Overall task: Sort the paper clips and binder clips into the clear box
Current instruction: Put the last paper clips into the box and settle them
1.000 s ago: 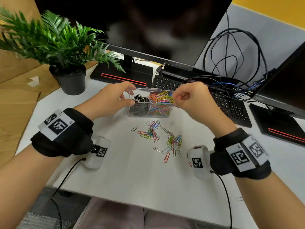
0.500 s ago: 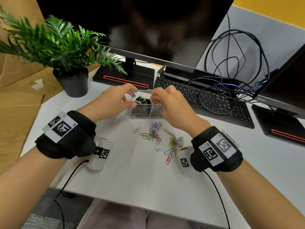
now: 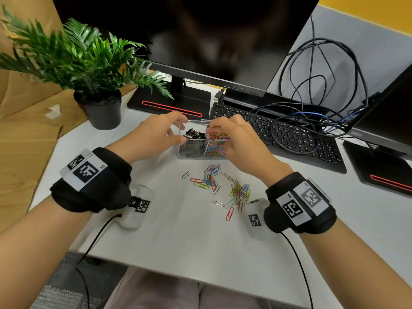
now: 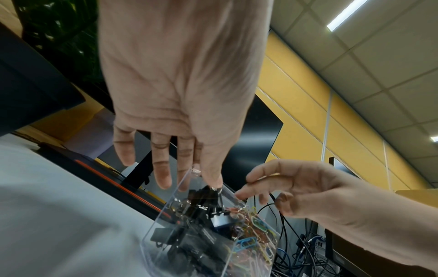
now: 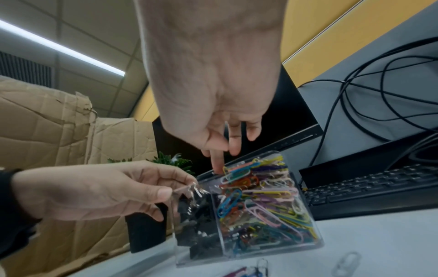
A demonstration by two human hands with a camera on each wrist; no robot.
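The clear box (image 3: 193,155) stands mid-table, with black binder clips (image 3: 193,135) in its left compartment and coloured paper clips (image 3: 219,139) in its right. My left hand (image 3: 182,129) pinches the box's left rim between thumb and forefinger, as the left wrist view (image 4: 206,178) also shows. My right hand (image 3: 211,128) hovers over the paper clip compartment. Its index fingertip (image 5: 218,165) touches the back rim by the divider, and I see nothing held. Several loose paper clips (image 3: 209,179) lie in front of the box, with more (image 3: 239,192) near my right wrist.
A potted plant (image 3: 100,108) stands at the left. Behind the box are a monitor stand (image 3: 169,103) and a keyboard (image 3: 289,139) under tangled cables (image 3: 312,97). Another monitor base (image 3: 379,168) sits at the right. Cardboard (image 3: 22,141) lies left of the table.
My right hand has moved left, from beside the box's right end to above the paper clip compartment. The left hand has kept its hold on the box.
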